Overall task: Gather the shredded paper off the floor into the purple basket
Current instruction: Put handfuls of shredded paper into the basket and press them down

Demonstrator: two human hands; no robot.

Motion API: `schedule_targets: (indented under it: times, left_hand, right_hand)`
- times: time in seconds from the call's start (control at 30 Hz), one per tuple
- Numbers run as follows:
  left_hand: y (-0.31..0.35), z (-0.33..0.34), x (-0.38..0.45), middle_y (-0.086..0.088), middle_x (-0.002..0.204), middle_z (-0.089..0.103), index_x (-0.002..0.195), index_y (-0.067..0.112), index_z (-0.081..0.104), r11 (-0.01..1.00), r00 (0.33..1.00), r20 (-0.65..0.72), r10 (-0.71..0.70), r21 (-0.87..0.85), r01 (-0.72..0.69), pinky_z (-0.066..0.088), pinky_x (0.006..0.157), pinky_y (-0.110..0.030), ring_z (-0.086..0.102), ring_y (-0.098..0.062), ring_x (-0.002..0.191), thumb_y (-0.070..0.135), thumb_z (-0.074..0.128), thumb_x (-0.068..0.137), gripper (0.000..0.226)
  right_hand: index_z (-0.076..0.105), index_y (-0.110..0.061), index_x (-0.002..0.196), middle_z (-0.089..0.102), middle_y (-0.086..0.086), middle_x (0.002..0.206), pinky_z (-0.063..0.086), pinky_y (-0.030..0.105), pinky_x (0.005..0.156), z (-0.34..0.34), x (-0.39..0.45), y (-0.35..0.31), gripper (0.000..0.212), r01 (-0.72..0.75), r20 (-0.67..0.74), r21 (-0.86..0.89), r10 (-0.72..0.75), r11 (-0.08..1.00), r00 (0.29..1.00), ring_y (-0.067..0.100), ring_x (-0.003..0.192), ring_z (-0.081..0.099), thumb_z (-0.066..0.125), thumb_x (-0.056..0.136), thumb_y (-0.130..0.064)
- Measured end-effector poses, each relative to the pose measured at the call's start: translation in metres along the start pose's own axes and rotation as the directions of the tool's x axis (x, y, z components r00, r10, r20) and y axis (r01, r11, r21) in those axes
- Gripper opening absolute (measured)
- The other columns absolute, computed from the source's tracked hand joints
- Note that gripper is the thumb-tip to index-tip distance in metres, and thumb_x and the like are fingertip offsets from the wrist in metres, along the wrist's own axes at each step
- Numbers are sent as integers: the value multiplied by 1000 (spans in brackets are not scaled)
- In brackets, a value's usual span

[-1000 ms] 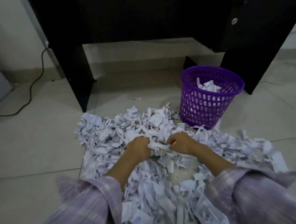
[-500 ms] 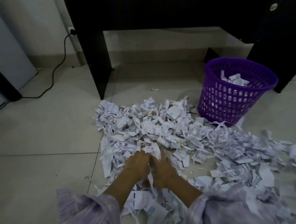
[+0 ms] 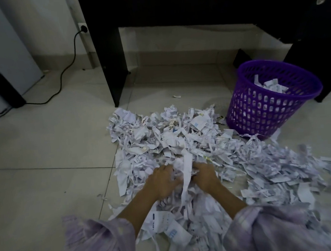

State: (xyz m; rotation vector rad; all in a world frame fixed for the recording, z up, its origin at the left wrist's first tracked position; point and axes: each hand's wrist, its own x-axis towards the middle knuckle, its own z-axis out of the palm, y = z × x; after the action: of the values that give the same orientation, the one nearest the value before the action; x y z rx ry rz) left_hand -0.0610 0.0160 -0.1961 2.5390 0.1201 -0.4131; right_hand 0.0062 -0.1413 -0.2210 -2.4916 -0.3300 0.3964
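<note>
A wide heap of white shredded paper (image 3: 181, 140) covers the tiled floor in front of me. My left hand (image 3: 162, 180) and my right hand (image 3: 204, 176) are close together in the near part of the heap, fingers curled into a clump of strips held between them. One long strip hangs down between the hands. The purple basket (image 3: 266, 107) stands upright at the far right edge of the heap, with some shreds inside it.
A black desk (image 3: 110, 60) stands behind the heap, its leg at the heap's far left corner and another panel behind the basket. A black cable (image 3: 64, 73) runs from a wall socket to a device at the left. Bare tiles (image 3: 46, 152) lie left of the heap.
Both hands drew nearer to me, came together and closed on a clump of shreds. The view turned left, so the basket now sits further right.
</note>
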Motion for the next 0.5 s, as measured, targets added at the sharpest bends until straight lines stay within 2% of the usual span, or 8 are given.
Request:
schedule_targets:
  times: [0.03,0.1,0.2,0.3,0.33,0.4,0.47,0.5]
  left_hand:
    - [3,-1,2,-9,148,34,147,13,27,994,1000,7,-3,-112,3,36,106,-40,37,-28,133,50,50,92,70]
    - [12,-5,5,-2,148,33,150,18,21,939,1000,27,10,-344,0,37,106,-37,39,-26,134,50,59,88,80]
    - [26,-11,9,-1,149,35,152,17,14,821,999,22,26,-571,-9,39,105,-31,38,-21,136,31,68,86,86]
    - [37,-17,12,3,137,42,150,19,15,745,994,40,104,-665,-51,43,79,-7,46,-12,120,11,67,86,83]
    - [40,-18,13,5,132,45,147,22,18,748,994,19,110,-660,-70,41,73,-5,46,-9,114,9,68,85,81]
    - [39,-18,15,7,122,51,138,23,30,768,996,-76,46,-635,-84,40,72,-7,50,-7,105,14,73,81,72]
    - [36,-16,17,-3,121,59,135,10,42,782,987,-161,14,-614,-112,43,68,-5,57,-9,95,14,77,78,66]
    - [36,-16,15,-6,121,59,134,6,44,799,983,-185,7,-589,-117,43,65,-3,58,-13,95,12,76,79,63]
  right_hand:
    - [69,2,111,69,20,110,50,27,85,-7,3,-1,32,-6,-27,97,8,995,1000,30,101,64,60,81,8]
    - [61,9,118,64,22,117,46,14,70,-20,5,-8,33,-63,-11,288,69,956,998,26,106,59,57,86,13]
    - [59,6,123,61,20,119,42,4,57,-31,4,-21,33,-144,57,524,134,839,989,19,99,56,57,90,7]
    - [60,8,116,66,16,92,53,18,59,-45,-3,-37,28,-212,224,759,59,616,973,18,70,66,49,91,11]
    - [61,6,110,66,15,87,54,22,59,-50,-5,-41,25,-244,274,779,37,577,961,16,67,67,47,90,11]
    - [63,0,102,68,11,85,54,23,64,-53,-10,-51,19,-292,358,759,2,581,934,16,73,66,49,90,5]
    - [59,-3,105,68,12,97,54,29,77,-52,-11,-54,15,-296,372,708,17,641,928,20,89,65,54,90,-3]
    - [54,-7,112,65,13,107,52,34,85,-52,-12,-53,24,-313,379,668,53,676,924,22,98,62,58,88,-10]
